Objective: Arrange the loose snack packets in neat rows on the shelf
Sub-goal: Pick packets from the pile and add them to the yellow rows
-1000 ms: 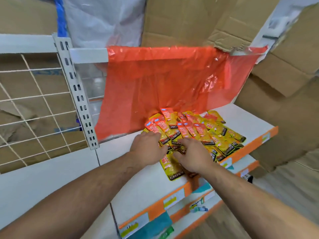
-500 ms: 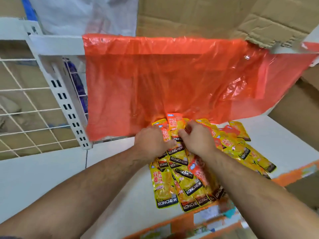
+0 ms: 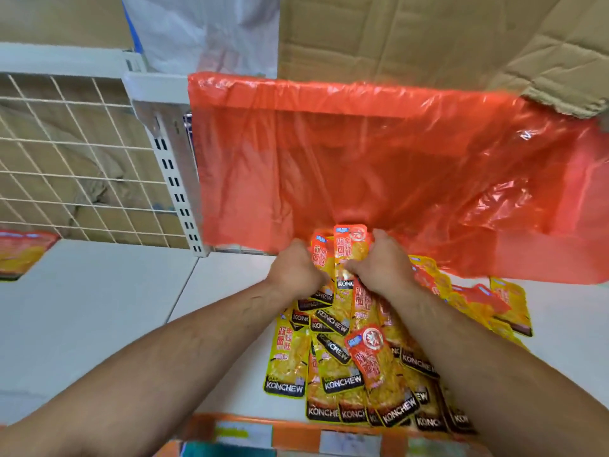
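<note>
Several yellow and red snack packets point(image 3: 342, 367) marked KONCHEW lie overlapping in a heap on the white shelf point(image 3: 115, 308). My left hand point(image 3: 296, 270) and my right hand point(image 3: 382, 262) sit side by side at the far end of the heap, fingers curled round the sides of a small stack of packets point(image 3: 349, 249). That stack stands partly upright against the orange plastic sheet. More packets point(image 3: 494, 301) lie spread to the right.
An orange plastic sheet point(image 3: 379, 166) hangs behind the shelf. A white slotted upright point(image 3: 171, 173) and wire grid point(image 3: 72, 159) stand at the left, cardboard point(image 3: 412, 34) above. One separate packet point(image 3: 19, 252) lies far left. The orange price strip point(image 3: 296, 433) marks the shelf's front edge.
Both hands have slid from the near end of the heap to its far end by the orange sheet and closed on a small stack. The camera has come closer over the shelf.
</note>
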Demonstrator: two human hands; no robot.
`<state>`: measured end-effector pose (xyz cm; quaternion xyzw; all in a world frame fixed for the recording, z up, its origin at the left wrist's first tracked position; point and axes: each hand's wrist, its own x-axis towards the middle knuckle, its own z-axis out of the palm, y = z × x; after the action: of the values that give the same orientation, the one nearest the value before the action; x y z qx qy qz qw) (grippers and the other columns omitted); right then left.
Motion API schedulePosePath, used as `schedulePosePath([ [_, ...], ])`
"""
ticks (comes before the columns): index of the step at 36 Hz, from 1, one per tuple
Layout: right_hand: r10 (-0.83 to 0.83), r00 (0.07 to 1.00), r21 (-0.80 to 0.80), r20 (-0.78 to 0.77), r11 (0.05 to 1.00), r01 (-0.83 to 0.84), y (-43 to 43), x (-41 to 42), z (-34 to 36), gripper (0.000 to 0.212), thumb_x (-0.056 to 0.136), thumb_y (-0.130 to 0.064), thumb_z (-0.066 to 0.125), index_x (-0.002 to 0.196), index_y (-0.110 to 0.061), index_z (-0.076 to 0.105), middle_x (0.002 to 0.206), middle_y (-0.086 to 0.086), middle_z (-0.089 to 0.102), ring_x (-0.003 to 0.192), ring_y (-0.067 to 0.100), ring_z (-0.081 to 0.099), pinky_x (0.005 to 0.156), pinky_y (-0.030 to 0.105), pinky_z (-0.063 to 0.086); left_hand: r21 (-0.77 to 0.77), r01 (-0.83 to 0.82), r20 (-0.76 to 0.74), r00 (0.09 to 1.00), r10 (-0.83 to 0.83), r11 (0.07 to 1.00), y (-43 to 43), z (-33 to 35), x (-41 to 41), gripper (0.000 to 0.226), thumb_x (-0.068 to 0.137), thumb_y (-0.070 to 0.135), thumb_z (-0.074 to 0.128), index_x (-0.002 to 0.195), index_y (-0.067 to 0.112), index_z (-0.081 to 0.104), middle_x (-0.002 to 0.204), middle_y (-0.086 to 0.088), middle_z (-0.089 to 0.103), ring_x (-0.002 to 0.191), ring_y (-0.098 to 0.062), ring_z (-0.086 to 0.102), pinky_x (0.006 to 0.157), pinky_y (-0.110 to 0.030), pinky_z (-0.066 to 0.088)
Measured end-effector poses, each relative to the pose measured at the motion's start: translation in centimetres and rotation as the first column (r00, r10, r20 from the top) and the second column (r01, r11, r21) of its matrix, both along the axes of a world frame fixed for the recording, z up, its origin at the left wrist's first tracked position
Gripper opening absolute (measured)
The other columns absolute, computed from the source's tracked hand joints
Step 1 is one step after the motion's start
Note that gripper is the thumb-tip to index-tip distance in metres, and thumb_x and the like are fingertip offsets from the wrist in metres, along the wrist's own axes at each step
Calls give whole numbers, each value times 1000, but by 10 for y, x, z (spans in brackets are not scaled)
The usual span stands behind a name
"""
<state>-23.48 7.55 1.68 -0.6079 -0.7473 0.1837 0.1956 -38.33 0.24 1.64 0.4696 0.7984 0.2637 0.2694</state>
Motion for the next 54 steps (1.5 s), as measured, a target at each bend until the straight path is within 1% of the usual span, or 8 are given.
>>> schedulePosePath([
  [4, 20, 982, -56, -189, 998, -31, -6, -4, 3, 22, 75, -25, 80, 80, -19, 60, 88, 1, 71, 87, 28, 67, 73, 34, 50, 53, -150, 165, 976, 140, 987, -13, 3, -3, 25, 70, 15, 76, 76, 16, 51, 77, -6, 70, 57, -20, 63, 46, -24, 43],
  [6, -6, 935, -137, -354, 989, -46, -9, -8, 3, 24, 78, -19, 78, 66, -13, 58, 68, 1, 67, 66, 25, 65, 61, 33, 48, 55, -223, 242, 949, 204, 973, -22, 2, -8, 33, 61, 17, 75, 76, 18, 45, 82, -11, 70, 65, -25, 67, 54, -29, 51],
  [10, -12, 869, -201, -495, 974, -101, -15, -23, 8, 18, 80, -18, 75, 75, -6, 62, 72, 7, 69, 65, 27, 64, 60, 36, 50, 72, -357, 348, 884, 312, 931, -34, -16, -39, 41, 47, 22, 69, 83, 18, 49, 86, -15, 72, 78, -33, 71, 74, -51, 59],
  [18, 159, 863, 83, -479, 987, -136, -45, -67, 13, 15, 93, -29, 59, 97, -15, 62, 89, 7, 70, 84, 32, 65, 74, 41, 51, 88, -550, 460, 762, 456, 831, -101, -3, -77, 24, 54, 13, 62, 76, 18, 54, 80, -12, 69, 82, -32, 70, 78, -51, 58],
  [22, 179, 869, 151, -462, 981, -121, -72, -95, 22, 15, 94, -24, 58, 99, -9, 58, 95, 13, 67, 87, 32, 59, 67, 35, 35, 101, -607, 487, 721, 493, 788, -134, 4, -99, 21, 55, 14, 63, 75, 17, 57, 84, -11, 69, 85, -31, 70, 79, -45, 59],
  [29, 200, 775, -196, -600, 902, -385, -145, -165, 22, 20, 76, 2, 69, 73, -15, 59, 61, -3, 60, 51, 12, 51, 48, 25, 37, 99, -629, 485, 707, 515, 771, -206, -1, -161, 16, 80, 4, 68, 74, 16, 59, 85, -7, 67, 78, -21, 63, 67, -26, 48],
  [33, 257, 797, -325, -546, 812, -485, -185, -208, 14, 8, 80, -4, 71, 78, -7, 64, 67, 14, 61, 40, 13, 46, 42, 23, 33, 91, -624, 505, 700, 504, 776, -255, -6, -206, 13, 77, 4, 72, 78, 13, 63, 97, -16, 72, 91, -30, 69, 86, -43, 56],
  [54, 196, 721, -460, -664, 653, -602, -280, -388, -9, 21, 85, -2, 72, 73, -10, 57, 57, 9, 53, 43, 14, 38, 41, 23, 32, 63, -738, 578, 576, 578, 672, -351, -21, -372, 15, 74, 0, 76, 78, 13, 68, 85, -11, 74, 83, -31, 72, 82, -50, 58],
])
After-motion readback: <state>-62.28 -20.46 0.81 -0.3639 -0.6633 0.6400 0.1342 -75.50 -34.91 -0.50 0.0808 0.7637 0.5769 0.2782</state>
